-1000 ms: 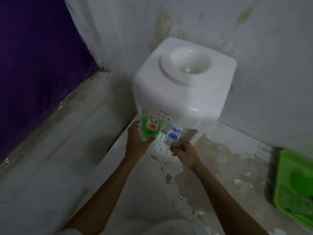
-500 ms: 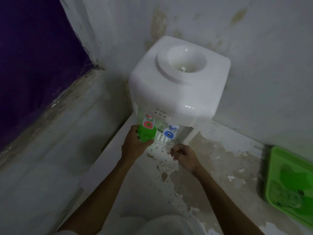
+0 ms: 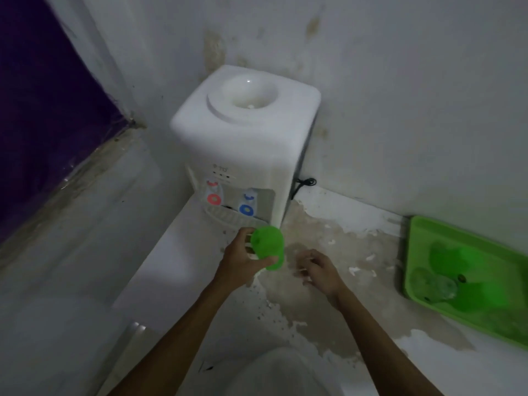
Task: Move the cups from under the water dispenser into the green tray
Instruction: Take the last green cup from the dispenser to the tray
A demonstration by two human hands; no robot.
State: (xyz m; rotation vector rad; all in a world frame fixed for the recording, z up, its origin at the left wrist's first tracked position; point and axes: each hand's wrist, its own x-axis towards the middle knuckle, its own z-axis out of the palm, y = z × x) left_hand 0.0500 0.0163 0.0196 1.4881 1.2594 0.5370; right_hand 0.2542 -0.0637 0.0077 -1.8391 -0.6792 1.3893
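Observation:
My left hand [image 3: 238,262] grips a green cup [image 3: 268,250], tilted, in front of the white water dispenser [image 3: 243,132] and clear of its red tap [image 3: 213,198] and blue tap [image 3: 247,209]. My right hand [image 3: 320,271] hangs just right of the cup with its fingers loosely curled; whether it holds something thin and clear is too blurred to tell. The green tray [image 3: 414,252] lies on the counter at the far right, with green cups [image 3: 445,255] and a clear cup [image 3: 434,284] in it.
The dispenser stands in a corner against stained white walls. A black cord [image 3: 303,184] runs out behind it on the right. The counter [image 3: 328,295] has peeling paint. A dark purple pane [image 3: 43,110] fills the left side.
My left hand has pulled the green cup out from under the red tap and down towards me, tilting it. My right hand has drawn back from the blue tap.

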